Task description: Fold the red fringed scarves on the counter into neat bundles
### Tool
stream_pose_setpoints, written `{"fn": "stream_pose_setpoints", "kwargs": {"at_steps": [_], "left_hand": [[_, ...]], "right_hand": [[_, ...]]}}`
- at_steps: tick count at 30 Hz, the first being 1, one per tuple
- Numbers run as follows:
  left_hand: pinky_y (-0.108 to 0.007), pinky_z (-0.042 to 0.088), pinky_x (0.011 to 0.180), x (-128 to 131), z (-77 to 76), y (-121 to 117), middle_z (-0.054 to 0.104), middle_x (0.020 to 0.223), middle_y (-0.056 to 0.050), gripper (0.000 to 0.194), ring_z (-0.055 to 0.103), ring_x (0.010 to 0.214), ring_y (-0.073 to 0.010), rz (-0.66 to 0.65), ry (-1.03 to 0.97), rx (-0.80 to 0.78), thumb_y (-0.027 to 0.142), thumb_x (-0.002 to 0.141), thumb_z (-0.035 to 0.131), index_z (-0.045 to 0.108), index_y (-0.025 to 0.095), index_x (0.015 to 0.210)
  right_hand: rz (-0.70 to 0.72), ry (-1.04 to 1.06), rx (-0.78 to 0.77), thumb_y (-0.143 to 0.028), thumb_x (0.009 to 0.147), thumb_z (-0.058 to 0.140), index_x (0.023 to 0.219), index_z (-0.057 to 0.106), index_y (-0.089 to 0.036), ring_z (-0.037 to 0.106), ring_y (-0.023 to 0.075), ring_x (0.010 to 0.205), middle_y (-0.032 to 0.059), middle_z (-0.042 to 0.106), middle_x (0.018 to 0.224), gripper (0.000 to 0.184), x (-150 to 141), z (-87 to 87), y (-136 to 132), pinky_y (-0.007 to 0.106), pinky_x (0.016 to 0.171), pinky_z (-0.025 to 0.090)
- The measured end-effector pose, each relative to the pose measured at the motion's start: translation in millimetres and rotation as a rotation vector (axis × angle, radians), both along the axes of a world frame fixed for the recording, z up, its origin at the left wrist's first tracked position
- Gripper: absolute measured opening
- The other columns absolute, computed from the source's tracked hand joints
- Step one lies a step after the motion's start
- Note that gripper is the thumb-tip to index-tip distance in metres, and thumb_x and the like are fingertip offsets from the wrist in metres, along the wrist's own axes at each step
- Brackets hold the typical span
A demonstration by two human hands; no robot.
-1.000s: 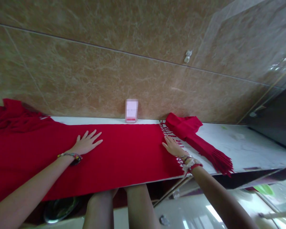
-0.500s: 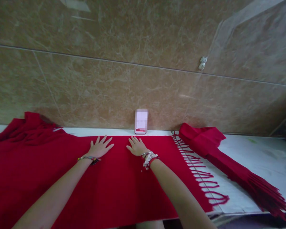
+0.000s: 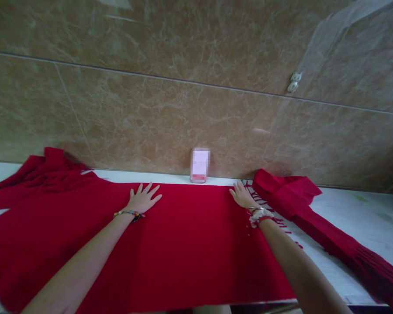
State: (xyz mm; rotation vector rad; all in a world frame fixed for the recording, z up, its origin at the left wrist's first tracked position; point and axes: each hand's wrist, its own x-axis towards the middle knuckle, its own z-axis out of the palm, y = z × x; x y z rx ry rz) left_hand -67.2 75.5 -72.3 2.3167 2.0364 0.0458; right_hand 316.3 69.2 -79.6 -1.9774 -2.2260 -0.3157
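A red scarf (image 3: 190, 244) with a fringed right end is spread flat before me, its far edge running near the wall. My left hand (image 3: 142, 199) lies on it close to that far edge, fingers spread. At the scarf's far right corner, my right hand (image 3: 243, 196) presses down flat with fingers apart, beside the fringe (image 3: 260, 200). My right wrist and forearm cover much of the fringe. Bunched red cloth (image 3: 49, 168) lies at the far left, joined to the spread part.
A folded red scarf (image 3: 309, 222) with fringe lies to the right on the white tabletop (image 3: 373, 218). A phone (image 3: 199, 165) leans against the brown tiled wall (image 3: 157, 117). A small white cat-shaped figure (image 3: 294, 82) is fixed on the wall.
My right hand has slid right along the scarf's far edge, from near the phone to the fringed end. My left hand stays on the cloth. The view has shifted slightly.
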Motion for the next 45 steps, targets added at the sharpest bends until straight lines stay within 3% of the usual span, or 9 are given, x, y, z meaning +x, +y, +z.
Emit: {"fn": "stream_pose_setpoints", "kwargs": {"at_steps": [3,7,10,14,26,30,36,41,45], "left_hand": [[-0.062,0.015,0.094,-0.8,3.6,-0.7,0.015,0.143,-0.006,0.06,0.01,0.128,-0.0368,-0.002,-0.024,-0.022,0.055,0.082,0.02,0.025,0.027,0.135],[-0.057,0.017,0.097,-15.7,10.3,1.1,0.013,0.144,-0.006,0.057,0.012,0.128,-0.0332,0.041,-0.035,-0.02,0.051,0.085,0.017,0.026,0.025,0.135],[-0.055,0.017,0.097,-38.3,11.8,3.2,0.014,0.143,-0.007,0.057,0.013,0.128,-0.0327,0.112,0.004,-0.03,0.05,0.085,0.017,0.025,0.024,0.135],[-0.05,0.017,0.1,-62.7,8.5,3.9,0.014,0.144,-0.008,0.058,0.012,0.129,-0.0313,0.144,0.038,-0.073,0.049,0.084,0.019,0.021,0.023,0.136],[-0.051,0.014,0.1,-79.6,14.6,-4.5,0.011,0.144,-0.009,0.058,0.007,0.129,-0.0308,0.054,0.026,-0.113,0.049,0.085,0.018,0.02,0.021,0.136],[-0.041,0.014,0.103,-115.1,28.4,-34.4,0.013,0.143,-0.009,0.061,0.004,0.13,-0.0246,-0.105,0.003,-0.151,0.051,0.084,0.019,0.019,0.019,0.136],[-0.034,0.013,0.104,-149.3,29.8,-93.2,0.011,0.144,-0.01,0.059,0.005,0.13,-0.0204,-0.139,0.032,-0.219,0.047,0.086,0.025,0.018,0.017,0.136],[-0.037,0.011,0.104,-150.2,13.4,-102.0,0.01,0.144,-0.01,0.053,0.005,0.13,-0.0213,-0.108,0.106,-0.138,0.04,0.089,0.024,0.018,0.018,0.136],[-0.038,0.013,0.104,-152.3,6.7,-98.4,0.016,0.143,-0.01,0.052,0.008,0.13,-0.0217,-0.136,0.095,-0.072,0.041,0.089,0.026,0.023,0.018,0.135]], "right_hand": [[0.103,0.065,-0.031,-0.031,0.088,0.027,0.128,0.035,-0.004,0.026,0.0272,0.126,0.021,0.034,0.134,0.049,-52.1,6.2,4.2,0.047,0.097,0.028],[0.461,0.121,-0.046,-0.038,0.088,0.027,0.13,0.033,-0.008,0.024,0.0228,0.127,0.0156,0.031,0.137,0.052,-132.8,17.8,-3.6,0.042,0.101,0.024],[0.528,0.11,-0.132,-0.04,0.088,0.027,0.131,0.032,-0.011,0.021,0.023,0.128,0.0128,0.029,0.138,0.052,-167.8,18.0,-12.8,0.045,0.101,0.02],[0.504,0.076,-0.184,-0.041,0.088,0.026,0.131,0.032,-0.017,0.021,0.0237,0.128,0.009,0.027,0.139,0.05,-176.9,8.3,-17.4,0.05,0.101,0.017],[0.499,0.042,-0.152,-0.041,0.088,0.025,0.131,0.033,-0.016,0.023,0.0232,0.127,0.0078,0.029,0.138,0.05,-174.8,5.7,-16.9,0.047,0.101,0.02],[0.488,0.02,-0.157,-0.04,0.088,0.026,0.132,0.032,-0.016,0.022,0.0224,0.128,0.0073,0.028,0.139,0.05,-175.8,4.6,-16.6,0.047,0.101,0.022],[0.497,-0.035,-0.147,-0.035,0.088,0.029,0.131,0.033,-0.014,0.023,0.0253,0.127,0.0098,0.028,0.138,0.048,-175.8,6.1,-15.3,0.05,0.099,0.022],[0.775,-0.012,-0.014,-0.036,0.086,0.035,0.13,0.035,-0.012,0.02,0.0234,0.128,0.0123,0.032,0.136,0.05,-209.5,30.0,-38.2,0.045,0.104,0.012],[1.033,0.107,-0.088,-0.044,0.087,0.031,0.133,0.029,-0.021,0.015,0.022,0.13,0.006,0.027,0.14,0.052,-267.4,42.8,-78.1,0.047,0.104,0.012]]}}
